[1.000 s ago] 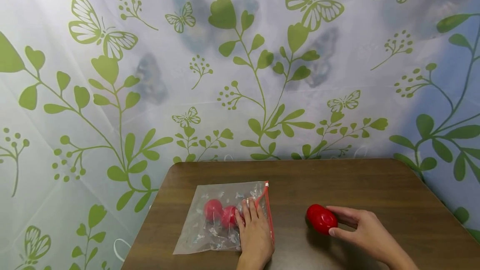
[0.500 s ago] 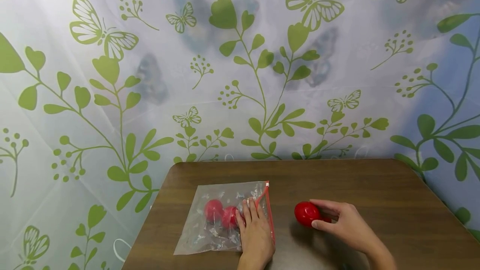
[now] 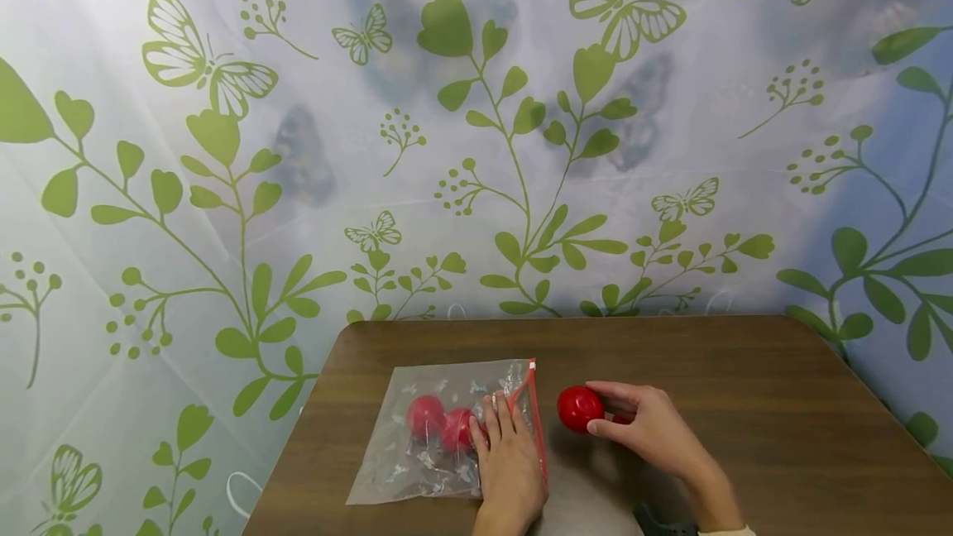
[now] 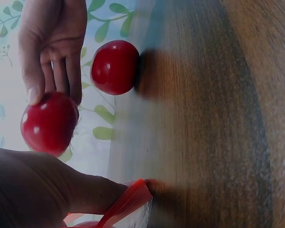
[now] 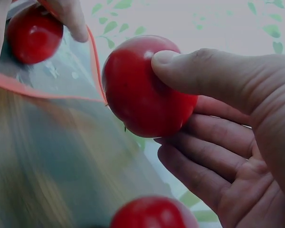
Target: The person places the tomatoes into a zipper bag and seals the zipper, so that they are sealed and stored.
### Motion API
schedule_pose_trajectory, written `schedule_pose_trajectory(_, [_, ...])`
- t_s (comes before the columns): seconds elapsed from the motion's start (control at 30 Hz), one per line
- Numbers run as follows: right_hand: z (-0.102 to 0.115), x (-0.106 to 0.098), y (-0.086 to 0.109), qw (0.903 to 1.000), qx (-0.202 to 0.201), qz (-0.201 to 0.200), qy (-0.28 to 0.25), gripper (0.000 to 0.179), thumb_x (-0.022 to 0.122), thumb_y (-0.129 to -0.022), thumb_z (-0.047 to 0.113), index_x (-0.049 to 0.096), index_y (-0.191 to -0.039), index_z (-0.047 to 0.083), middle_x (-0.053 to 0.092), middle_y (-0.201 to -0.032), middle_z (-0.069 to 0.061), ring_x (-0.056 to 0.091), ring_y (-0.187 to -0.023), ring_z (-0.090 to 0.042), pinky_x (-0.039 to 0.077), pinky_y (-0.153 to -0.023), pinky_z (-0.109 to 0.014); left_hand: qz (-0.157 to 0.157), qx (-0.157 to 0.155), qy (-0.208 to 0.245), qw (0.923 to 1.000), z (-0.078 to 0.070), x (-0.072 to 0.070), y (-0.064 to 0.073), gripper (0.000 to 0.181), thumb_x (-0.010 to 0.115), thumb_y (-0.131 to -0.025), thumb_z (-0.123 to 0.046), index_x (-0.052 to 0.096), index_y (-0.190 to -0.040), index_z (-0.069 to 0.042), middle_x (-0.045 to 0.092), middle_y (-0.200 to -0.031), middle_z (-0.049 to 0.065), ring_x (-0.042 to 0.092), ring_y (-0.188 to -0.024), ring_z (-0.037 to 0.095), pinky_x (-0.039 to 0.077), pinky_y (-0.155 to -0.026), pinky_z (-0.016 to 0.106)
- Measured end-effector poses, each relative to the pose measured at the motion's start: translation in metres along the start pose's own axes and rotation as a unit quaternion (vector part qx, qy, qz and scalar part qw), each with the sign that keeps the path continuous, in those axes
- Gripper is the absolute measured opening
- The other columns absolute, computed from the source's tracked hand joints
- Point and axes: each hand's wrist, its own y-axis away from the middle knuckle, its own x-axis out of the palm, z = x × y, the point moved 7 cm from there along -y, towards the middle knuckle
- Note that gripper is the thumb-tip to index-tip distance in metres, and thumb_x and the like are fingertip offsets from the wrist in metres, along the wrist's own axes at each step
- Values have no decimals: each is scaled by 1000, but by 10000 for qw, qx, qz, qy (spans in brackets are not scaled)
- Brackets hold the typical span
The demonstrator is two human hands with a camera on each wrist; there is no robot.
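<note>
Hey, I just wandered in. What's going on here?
A person's right-hand grip pinches a tomato-like red fruit, just outside the open, red-edged side of a clear plastic bag. Their left-hand grip rests on that bag, which has at least two similar bagged fruits inside. One more loose fruit appears to rest on the wooden table, near the right-hand grip.

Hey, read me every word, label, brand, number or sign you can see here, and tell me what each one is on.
No readable text in any view.
Clear bag: small printed marks, too small to make out.
Red fruit in the right hand: no label on the sides that show.
Patterned backdrop: leaves and butterflies, no lettering seen.
Table: wood grain, no writing seen.
</note>
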Motion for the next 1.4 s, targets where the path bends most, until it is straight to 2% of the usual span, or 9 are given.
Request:
schedule_pose_trajectory(0.23, [6, 16, -15, 9996, -206, 31, -189, 59, 91, -92, 28, 71, -141, 1, 74, -139, -22, 77, -122, -34, 64, -96, -46, -19, 39, -36, 10000, -2, -1, -1, 107, 101, -68, -27, 52, -158, 3, 39, -173, 26, 33, -163, 49, 27, -128, 72])
schedule_pose_trajectory(0.6, [4, 38, -32, 10000, -32, -33, 1, 56, 93, -89, 24, 74, -136, 1, 76, -135, -21, 79, -119, -33, 64, -98, -44, 19, 22, -19, 10000, -3, 1, -3, 109, 102, -65, -26, 52, -158, 3, 40, -172, 26, 33, -162, 49, 27, -128, 72])
schedule_pose_trajectory(0.83, [-1, 54, -37, 9999, 119, 69, 88, 55, 93, -87, 25, 75, -134, 2, 78, -132, -20, 80, -115, -33, 64, -98, -49, 123, -43, 124, 9998, -3, 2, -3, 94, 94, -81, -29, 52, -158, 3, 39, -174, 25, 31, -164, 49, 23, -130, 72])
schedule_pose_trajectory(1.0, [-4, 64, -40, 9997, 201, 5, 111, 55, 94, -87, 26, 76, -134, 4, 79, -131, -18, 81, -113, -32, 64, -98, -51, 32, -3, 63, 10000, -4, 1, -2, 97, 95, -78, -29, 51, -159, 3, 40, -173, 25, 33, -163, 49, 25, -129, 72])
schedule_pose_trajectory(1.2, [-8, 73, -44, 9990, 282, -330, 58, 55, 95, -86, 25, 77, -135, 8, 78, -133, -16, 81, -114, -32, 63, -98, -50, -250, 71, 26, 9997, -4, -3, 1, 105, 99, -69, -25, 51, -157, 3, 43, -170, 26, 36, -161, 49, 28, -127, 72])
schedule_pose_trajectory(1.4, [-11, 77, -44, 9981, 354, -508, 64, 55, 96, -86, 27, 77, -135, 10, 78, -134, -14, 81, -113, -30, 64, -98, -48, -120, 29, 145, 9998, -3, -3, 1, 112, 102, -64, -24, 49, -159, 4, 42, -171, 26, 34, -162, 49, 25, -129, 73])
